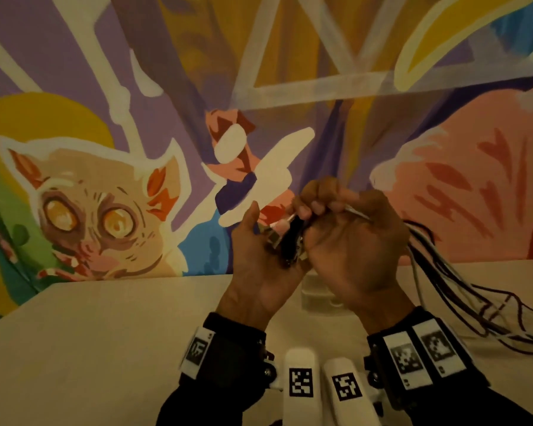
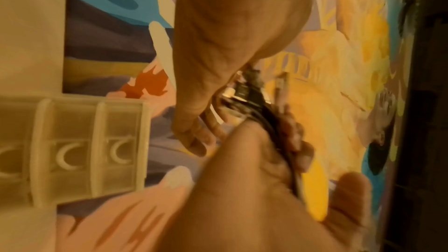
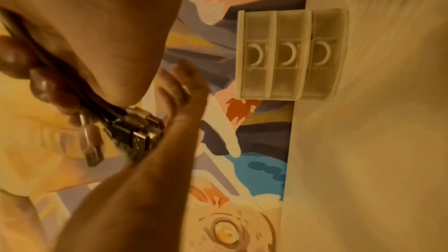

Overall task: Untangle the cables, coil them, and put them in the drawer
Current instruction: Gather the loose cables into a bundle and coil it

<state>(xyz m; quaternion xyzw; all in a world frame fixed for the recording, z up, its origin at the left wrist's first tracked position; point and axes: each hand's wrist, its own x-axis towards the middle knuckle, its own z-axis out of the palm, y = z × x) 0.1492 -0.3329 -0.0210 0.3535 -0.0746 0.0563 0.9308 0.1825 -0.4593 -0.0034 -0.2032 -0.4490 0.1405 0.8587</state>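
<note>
Cables (image 1: pixel 462 281) run from the table (image 1: pixel 105 327) at the right up into the right hand (image 1: pixel 348 238), whose fingers curl shut around the gathered strands; the left hand (image 1: pixel 259 256) is held flat-fingered against the connector ends (image 1: pixel 285 238), probably to line the plugs up before coiling. From the head view the drawer unit (image 1: pixel 317 295) is almost wholly hidden behind the hands. The left wrist view shows that unit (image 2: pixel 72 147) plainly, three closed drawers with crescent handles, and the plugs (image 2: pixel 244 93) sticking out past the right fist (image 2: pixel 278 160). The right wrist view adds the left palm (image 3: pixel 179 93) touching the plugs (image 3: pixel 135 129), fingers straight, with the drawers (image 3: pixel 288 55) well apart beyond.
</note>
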